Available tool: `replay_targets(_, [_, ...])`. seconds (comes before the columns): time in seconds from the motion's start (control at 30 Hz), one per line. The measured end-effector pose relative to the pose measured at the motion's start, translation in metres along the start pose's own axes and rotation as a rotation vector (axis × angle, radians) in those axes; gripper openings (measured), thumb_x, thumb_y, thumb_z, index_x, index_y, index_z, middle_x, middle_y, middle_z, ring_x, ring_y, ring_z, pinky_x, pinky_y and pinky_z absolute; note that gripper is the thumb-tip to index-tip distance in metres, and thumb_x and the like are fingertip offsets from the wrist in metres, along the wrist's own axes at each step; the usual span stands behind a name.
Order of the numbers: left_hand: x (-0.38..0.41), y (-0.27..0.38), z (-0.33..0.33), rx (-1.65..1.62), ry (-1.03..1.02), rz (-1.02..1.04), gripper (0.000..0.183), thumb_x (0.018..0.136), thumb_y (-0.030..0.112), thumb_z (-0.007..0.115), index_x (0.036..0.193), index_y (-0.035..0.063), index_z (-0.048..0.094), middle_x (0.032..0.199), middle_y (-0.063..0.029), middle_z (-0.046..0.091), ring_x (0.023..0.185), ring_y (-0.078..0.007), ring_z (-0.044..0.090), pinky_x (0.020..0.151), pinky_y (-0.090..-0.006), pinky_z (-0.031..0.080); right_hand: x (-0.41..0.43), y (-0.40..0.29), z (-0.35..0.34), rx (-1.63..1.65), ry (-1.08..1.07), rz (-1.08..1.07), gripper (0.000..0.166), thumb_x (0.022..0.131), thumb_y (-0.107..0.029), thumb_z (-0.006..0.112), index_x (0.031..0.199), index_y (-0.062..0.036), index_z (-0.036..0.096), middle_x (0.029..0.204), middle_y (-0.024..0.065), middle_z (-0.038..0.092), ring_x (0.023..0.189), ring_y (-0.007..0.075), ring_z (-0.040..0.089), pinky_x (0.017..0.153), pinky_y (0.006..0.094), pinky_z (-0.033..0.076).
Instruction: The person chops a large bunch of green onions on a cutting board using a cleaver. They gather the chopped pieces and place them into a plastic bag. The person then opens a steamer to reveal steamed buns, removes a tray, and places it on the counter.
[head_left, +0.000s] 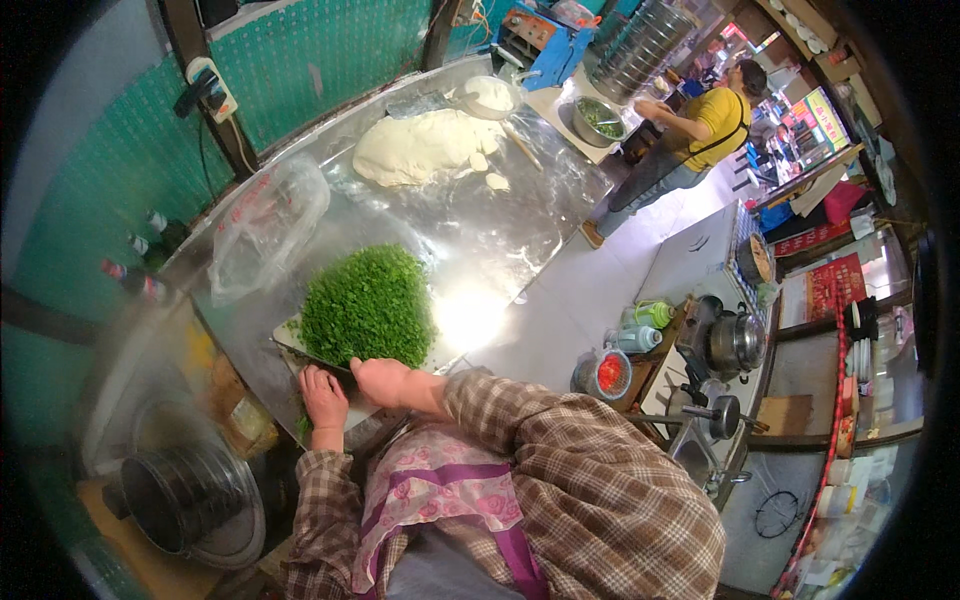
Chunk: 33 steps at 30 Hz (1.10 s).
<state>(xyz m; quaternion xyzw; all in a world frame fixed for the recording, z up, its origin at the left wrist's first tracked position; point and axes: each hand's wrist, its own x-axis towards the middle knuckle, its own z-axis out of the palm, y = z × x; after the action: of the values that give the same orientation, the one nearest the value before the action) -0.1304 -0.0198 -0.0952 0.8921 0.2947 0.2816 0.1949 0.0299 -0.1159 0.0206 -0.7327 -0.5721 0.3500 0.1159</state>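
Observation:
A large heap of finely chopped green herbs (366, 306) lies on a pale cutting board (289, 334) before me. My right hand (381, 381) is closed at the near edge of the heap, around what looks like the handle of a knife; a dark blade (330, 367) partly shows beside it. To its left, my left hand (324, 397) rests near the blade with fingers slightly bent; whether it touches the blade cannot be told. A few green bits lie by my left wrist.
Dough (427, 147), a rolling pin (523, 147) and a bowl of flour (489, 96) stand farther back on the metal table (480, 232). A plastic bag (268, 217) lies left. Beyond the table's right corner, a co-worker (697, 135) stands near a bowl of greens (598, 121).

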Motion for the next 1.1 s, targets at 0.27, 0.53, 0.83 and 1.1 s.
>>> replay_targets(0.27, [-0.001, -0.002, -0.008, 0.033, -0.063, -0.046, 0.012, 0.086, 0.001, 0.058, 0.093, -0.0022, 0.049, 0.112, -0.0237, 0.051, 0.111, -0.0457, 0.047, 0.096, -0.0547, 0.041, -0.018, -0.009, -0.019, -0.006, -0.040, -0.018, 0.031, 0.085, -0.009, 0.062, 0.110, 0.0057, 0.053, 0.090, 0.0263, 0.070, 0.086, 0.0434, 0.070, 0.074, 0.0498, 0.056])
replay_targets(0.53, [0.004, 0.009, -0.015, -0.101, -0.052, -0.142, 0.023, 0.095, 0.013, 0.059, 0.108, -0.0055, 0.054, 0.121, -0.0243, 0.052, 0.118, -0.0440, 0.047, 0.102, -0.0541, 0.040, 0.004, 0.007, 0.019, 0.021, 0.087, -0.017, 0.027, 0.085, -0.012, 0.061, 0.105, 0.0043, 0.053, 0.086, 0.0263, 0.070, 0.082, 0.0437, 0.070, 0.071, 0.0498, 0.057])
replay_targets(0.83, [-0.001, 0.045, -0.035, 0.155, -0.300, -0.196, 0.068, 0.092, 0.024, 0.065, 0.145, -0.0087, 0.036, 0.151, -0.0255, 0.038, 0.141, -0.0415, 0.035, 0.114, -0.0511, 0.033, 0.001, 0.013, 0.009, 0.060, 0.098, -0.027, 0.029, 0.089, -0.017, 0.060, 0.109, 0.0025, 0.054, 0.088, 0.0248, 0.071, 0.082, 0.0439, 0.070, 0.072, 0.0513, 0.056])
replay_targets(1.1, [-0.024, 0.038, -0.018, 0.262, -0.286, -0.079, 0.070, 0.091, 0.017, 0.067, 0.148, -0.0064, 0.033, 0.147, -0.0240, 0.040, 0.134, -0.0420, 0.038, 0.112, -0.0513, 0.032, -0.016, 0.037, -0.005, -0.031, 0.099, -0.014, 0.028, 0.090, -0.021, 0.058, 0.110, -0.0001, 0.055, 0.086, 0.0232, 0.070, 0.079, 0.0432, 0.069, 0.069, 0.0520, 0.055])
